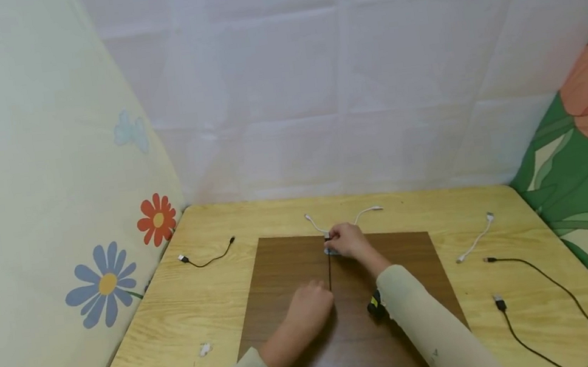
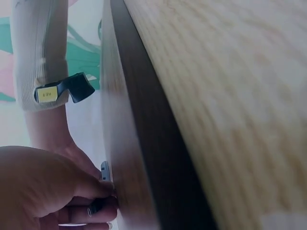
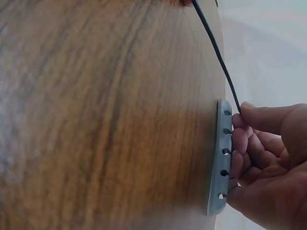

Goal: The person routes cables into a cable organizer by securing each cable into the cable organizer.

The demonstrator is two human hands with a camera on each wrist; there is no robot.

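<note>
A thin black USB cable [image 1: 329, 274] runs straight between both hands over a dark brown wooden board [image 1: 398, 317]. Near the board's far edge, my right hand [image 1: 349, 240] pinches the cable between thumb and forefinger beside a grey-blue slotted cable clip [image 3: 219, 158]. In the right wrist view, the cable [image 3: 216, 48] stretches from those fingertips past the clip's end slot, apart from it. Lower on the board, my left hand [image 1: 311, 307] grips the cable's other end. A small black connector [image 2: 96, 206] pokes out between its fingers in the left wrist view.
White cable ends [image 1: 367, 210] lie behind the board. Left of it are a short black cable [image 1: 210, 261] and a small white piece [image 1: 205, 348]. On the right lie a short white cable [image 1: 475, 239] and a longer black cable [image 1: 554, 286]. A white wall [image 1: 273, 100] borders the table.
</note>
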